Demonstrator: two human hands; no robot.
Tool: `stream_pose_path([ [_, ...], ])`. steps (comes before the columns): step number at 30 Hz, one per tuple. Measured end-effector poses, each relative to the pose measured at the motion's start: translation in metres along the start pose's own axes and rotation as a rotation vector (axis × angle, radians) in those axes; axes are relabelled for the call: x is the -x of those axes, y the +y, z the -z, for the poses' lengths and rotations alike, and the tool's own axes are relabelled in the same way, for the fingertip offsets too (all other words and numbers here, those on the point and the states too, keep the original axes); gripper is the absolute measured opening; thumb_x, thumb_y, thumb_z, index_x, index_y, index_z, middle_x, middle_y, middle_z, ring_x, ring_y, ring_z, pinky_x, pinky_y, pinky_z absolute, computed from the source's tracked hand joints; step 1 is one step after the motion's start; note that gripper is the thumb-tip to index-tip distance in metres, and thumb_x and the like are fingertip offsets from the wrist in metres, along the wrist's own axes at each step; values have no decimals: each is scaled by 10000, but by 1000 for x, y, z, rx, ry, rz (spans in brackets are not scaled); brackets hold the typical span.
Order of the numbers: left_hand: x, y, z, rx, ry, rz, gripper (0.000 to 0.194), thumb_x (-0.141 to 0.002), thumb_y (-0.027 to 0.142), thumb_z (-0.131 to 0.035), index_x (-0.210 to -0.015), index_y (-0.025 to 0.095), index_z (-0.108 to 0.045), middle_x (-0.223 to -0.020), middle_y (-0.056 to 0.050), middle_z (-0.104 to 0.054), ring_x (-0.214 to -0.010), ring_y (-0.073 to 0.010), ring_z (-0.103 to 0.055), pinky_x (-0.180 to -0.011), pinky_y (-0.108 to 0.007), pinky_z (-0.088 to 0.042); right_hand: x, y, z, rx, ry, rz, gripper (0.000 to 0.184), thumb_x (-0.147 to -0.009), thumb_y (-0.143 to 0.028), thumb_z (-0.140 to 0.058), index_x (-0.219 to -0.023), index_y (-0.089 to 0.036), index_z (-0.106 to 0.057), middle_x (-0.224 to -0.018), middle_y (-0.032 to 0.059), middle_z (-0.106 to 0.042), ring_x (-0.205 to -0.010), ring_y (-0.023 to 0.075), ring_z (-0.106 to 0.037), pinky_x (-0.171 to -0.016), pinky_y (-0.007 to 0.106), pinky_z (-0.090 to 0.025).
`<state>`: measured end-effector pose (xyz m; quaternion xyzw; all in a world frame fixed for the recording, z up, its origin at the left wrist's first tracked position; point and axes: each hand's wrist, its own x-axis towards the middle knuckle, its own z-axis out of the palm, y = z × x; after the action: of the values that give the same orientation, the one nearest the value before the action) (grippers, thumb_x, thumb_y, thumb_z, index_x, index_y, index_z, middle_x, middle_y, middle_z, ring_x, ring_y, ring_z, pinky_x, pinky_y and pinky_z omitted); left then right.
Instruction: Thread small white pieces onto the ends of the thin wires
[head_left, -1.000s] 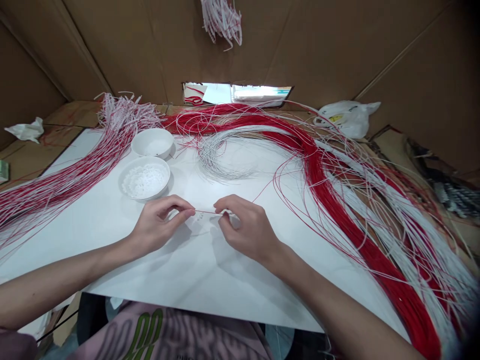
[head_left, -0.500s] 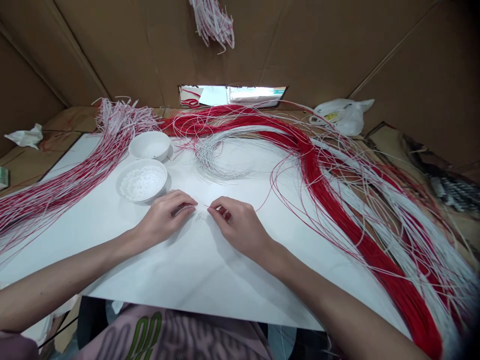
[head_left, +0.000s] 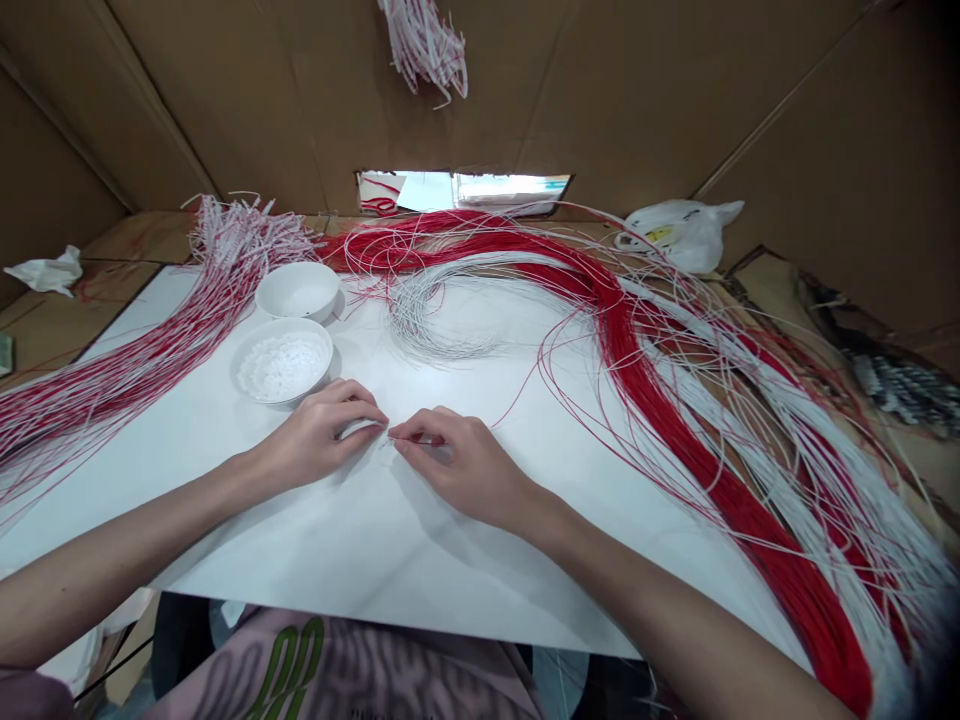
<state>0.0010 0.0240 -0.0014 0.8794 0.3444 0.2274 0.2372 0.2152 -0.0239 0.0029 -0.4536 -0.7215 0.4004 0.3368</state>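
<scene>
On my feed, the far left starts with a crumpled white tissue (head_left: 45, 270) on the cardboard, and a long bundle of red-and-white strands (head_left: 112, 390) sweeps across the white sheet (head_left: 420, 570) up to a frayed white clump (head_left: 247, 230). Beside that bundle I have a white bowl of small white beads (head_left: 281, 365), with a second white bowl (head_left: 298, 290) just behind it. The left hand (head_left: 322, 432) sits just past the beaded bowl, its fingers curled in a narrow grip on a pale strip (head_left: 361, 428), though I can't make out exactly what that piece is from here. The right hand (head_left: 457, 470) is very close, almost touching the left, with its thumb and fingers pinched narrowly on a fine strand (head_left: 384, 441), held out over the sheet between the two hands; its colour is too thin for me to read. Above them lies a loose coil of white strands (head_left: 435, 320). A broad sweep of red strands (head_left: 675, 420) curves down the right side alongside looser white strands (head_left: 787, 470), and a white plastic bag (head_left: 679, 235) sits beyond them against the cardboard wall (head_left: 787, 100). A black-and-white patterned cloth (head_left: 892, 385) lies at the far right.
</scene>
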Motion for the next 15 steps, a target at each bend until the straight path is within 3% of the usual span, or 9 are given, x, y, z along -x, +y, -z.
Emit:
stream_pose_path([
  [8, 5, -3, 0, 15, -50, -49, 189, -919, 161, -550, -1026, 217, -695, -951, -47, -631, -891, -159, -574, -771, -294, -470, -3, 5, 1, 41, 113, 5, 79, -885, -171, -627, -839, -197, -685, -806, -22, -661, -663, 89, -562, -631, 228, -471],
  [15, 2, -1, 0, 43, -82, -68, 185, -919, 159, -553, -1039, 204, -687, -951, -54, -630, -894, -160, -570, -789, -297, -467, -4, 10, 1, 37, 174, 68, 105, -868, -145, -660, -928, -204, -722, -843, 0, -667, -684, 96, -574, -632, 236, -473],
])
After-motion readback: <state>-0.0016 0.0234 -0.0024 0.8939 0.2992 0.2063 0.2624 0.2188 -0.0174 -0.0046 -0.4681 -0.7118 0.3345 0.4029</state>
